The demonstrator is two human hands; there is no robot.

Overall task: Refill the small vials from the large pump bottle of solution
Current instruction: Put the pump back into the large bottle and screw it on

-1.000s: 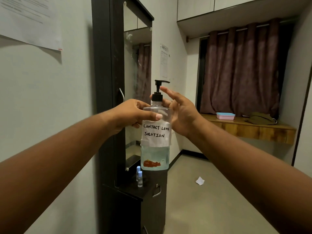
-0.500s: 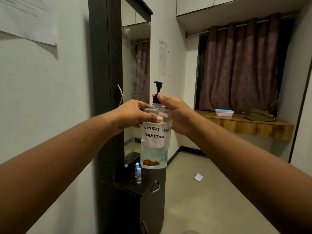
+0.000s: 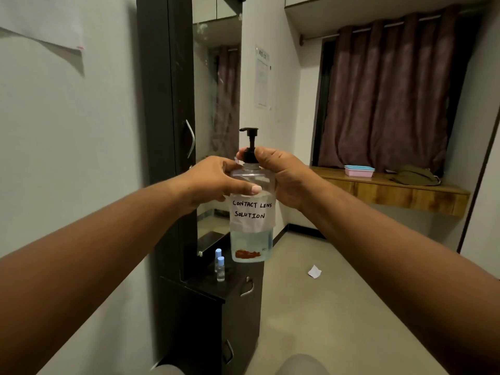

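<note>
Large pump bottle point(image 3: 251, 212) held up in mid-air at chest height, upright, in front of dark cabinet point(image 3: 216, 315) and mirror point(image 3: 216, 104). Clear plastic, liquid filling lower part only, white label point(image 3: 253, 211) handwritten "CONTACT LENS SOLUTION", reddish sticker near base. Black pump head point(image 3: 250, 142) on top, nozzle pointing left, raised.

Left hand point(image 3: 216, 182) gripping bottle shoulder from left side, thumb across front just above label, fingers wrapped behind. Right hand point(image 3: 281, 177) curled round black pump collar at bottle neck, thumb and fingertips pinching collar, palm against right shoulder of bottle. Both arms stretched forward, bare forearms.

Two small vials point(image 3: 219, 266) standing upright on cabinet top, below and left of bottle, touching or nearly touching each other, pale blue caps on, clear bodies. Not touching bottle, well below it.

Behind: tall dark cupboard door with metal handle point(image 3: 190, 139), mirror panel beside it. Paper sheet point(image 3: 263, 77) marked "WS 12" taped to wall right of mirror, another paper sheet top left. Maroon curtain point(image 3: 384, 98) over window at right, wooden shelf point(image 3: 392, 190) beneath, pink box with blue lid point(image 3: 359, 170) and olive cloth item point(image 3: 414, 177) on shelf. Scrap of white paper point(image 3: 314, 272) on floor. Cabinet drawers with metal handles below vials.
</note>
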